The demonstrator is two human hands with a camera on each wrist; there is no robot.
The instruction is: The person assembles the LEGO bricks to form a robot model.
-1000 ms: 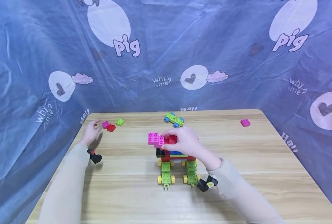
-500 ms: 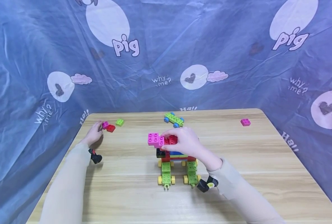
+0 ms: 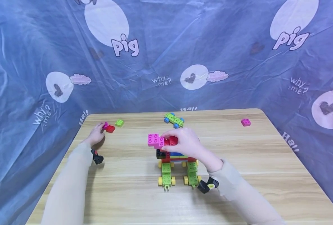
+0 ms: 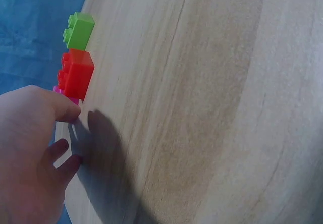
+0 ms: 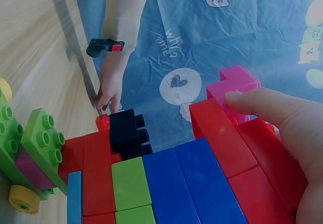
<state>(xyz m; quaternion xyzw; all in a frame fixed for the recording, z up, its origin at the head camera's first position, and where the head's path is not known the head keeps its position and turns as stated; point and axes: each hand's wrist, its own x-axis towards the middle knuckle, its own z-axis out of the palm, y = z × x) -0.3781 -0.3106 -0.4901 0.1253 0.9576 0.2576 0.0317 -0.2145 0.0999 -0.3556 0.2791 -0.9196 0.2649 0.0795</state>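
At the table's far left my left hand has its fingertips around a small pink brick, mostly hidden behind a finger in the left wrist view. Against that brick lies a red brick. My right hand grips the top of a four-legged toy brick build, its thumb pressing a pink brick there. Red, blue, lime and black bricks make up the body. Its green legs stand on yellow wheels. The palm hides part of the build's top.
A lime brick lies just right of the red one. At the back middle sits a green wheeled base with blue wheels. Another pink brick is at the far right. Blue printed cloth rises behind the table.
My left hand has moved slightly right and its fingers have closed in on the small pink brick, which now shows less. The right hand keeps its hold on the build.
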